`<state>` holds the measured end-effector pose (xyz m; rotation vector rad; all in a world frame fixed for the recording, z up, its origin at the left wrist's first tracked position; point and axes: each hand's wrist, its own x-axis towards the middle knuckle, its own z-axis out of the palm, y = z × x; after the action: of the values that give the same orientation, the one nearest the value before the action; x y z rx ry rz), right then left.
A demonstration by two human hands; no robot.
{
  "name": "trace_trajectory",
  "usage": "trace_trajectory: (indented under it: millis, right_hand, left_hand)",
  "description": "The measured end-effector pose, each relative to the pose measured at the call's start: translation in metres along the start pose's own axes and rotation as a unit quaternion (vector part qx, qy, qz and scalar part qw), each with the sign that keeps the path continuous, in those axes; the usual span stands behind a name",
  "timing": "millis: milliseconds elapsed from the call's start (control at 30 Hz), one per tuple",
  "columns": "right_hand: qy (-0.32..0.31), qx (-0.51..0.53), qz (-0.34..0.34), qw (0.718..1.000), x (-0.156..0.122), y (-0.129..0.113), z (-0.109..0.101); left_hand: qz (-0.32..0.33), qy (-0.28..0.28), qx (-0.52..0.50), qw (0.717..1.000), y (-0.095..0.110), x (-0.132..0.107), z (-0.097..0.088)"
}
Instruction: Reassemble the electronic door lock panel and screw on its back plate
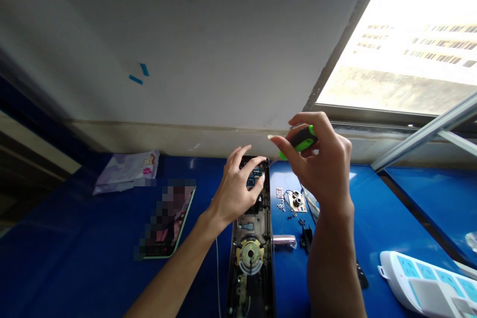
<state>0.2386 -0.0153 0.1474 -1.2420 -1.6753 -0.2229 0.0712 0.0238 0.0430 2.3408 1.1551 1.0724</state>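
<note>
A long, dark, opened device housing (252, 228) lies lengthwise on the blue table, with a circuit board (255, 175) at its far end and a round metal part (250, 254) lower down. My left hand (238, 184) rests over the far end, fingers spread and curved above the board, partly hiding it. In my right hand (324, 154) is a screwdriver (301, 139) with a green and black handle, gripped between thumb and fingers. Its thin shaft slants down left to the housing's upper right edge. Whether the tip sits in a screw is too small to tell.
Right of the housing lie loose screws (281, 205), a small board with a round part (297, 201), a pinkish cylinder (285, 242) and a black piece (307, 238). A phone (171, 223) and a plastic packet (128, 171) are at left, a white power strip (421, 278) at right.
</note>
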Motion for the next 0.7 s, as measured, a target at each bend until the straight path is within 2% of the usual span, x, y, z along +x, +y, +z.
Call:
trace_trajectory:
  millis: [233,467,700]
  right_hand:
    - [-0.005,0.019,-0.003,1.0,0.001,0.001,-0.005]
    - [0.058,0.045,-0.013,0.997,-0.001,0.004,-0.018]
    - [0.061,0.057,0.002,0.997,-0.002,0.01,-0.027]
  left_hand:
    - [0.002,0.01,0.007,1.0,0.0,0.002,0.003]
    - [0.051,0.046,0.04,0.997,0.006,0.009,-0.001]
    - [0.048,0.062,0.036,0.996,0.002,0.012,0.0]
